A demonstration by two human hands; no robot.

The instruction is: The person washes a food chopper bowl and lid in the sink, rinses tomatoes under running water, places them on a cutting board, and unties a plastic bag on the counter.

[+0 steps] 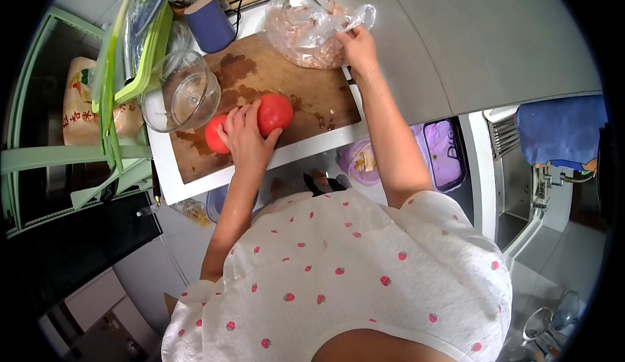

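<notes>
My left hand (245, 133) rests over two red tomatoes on the wooden cutting board (312, 95). Its thumb and fingers curve around the larger tomato (276, 113), while the smaller tomato (215, 135) lies against the outer fingers. At the board's far right corner, my right hand (359, 49) pinches the edge of a clear plastic bag (306, 33). Small pinkish-brown pieces fill the bag; their kind I cannot tell. Left of the tomatoes, a clear glass bowl (189, 98) overlaps the board's edge. Wet patches and a few crumbs mark the wood.
A blue-purple cylinder (209, 25) stands behind the board. Green onions (112, 101) hang beside a green basket (146, 62) on the left. Below the counter's front edge is a purple container (361, 161). A grey surface (416, 49) extends rightward; a blue towel (563, 127) hangs beyond.
</notes>
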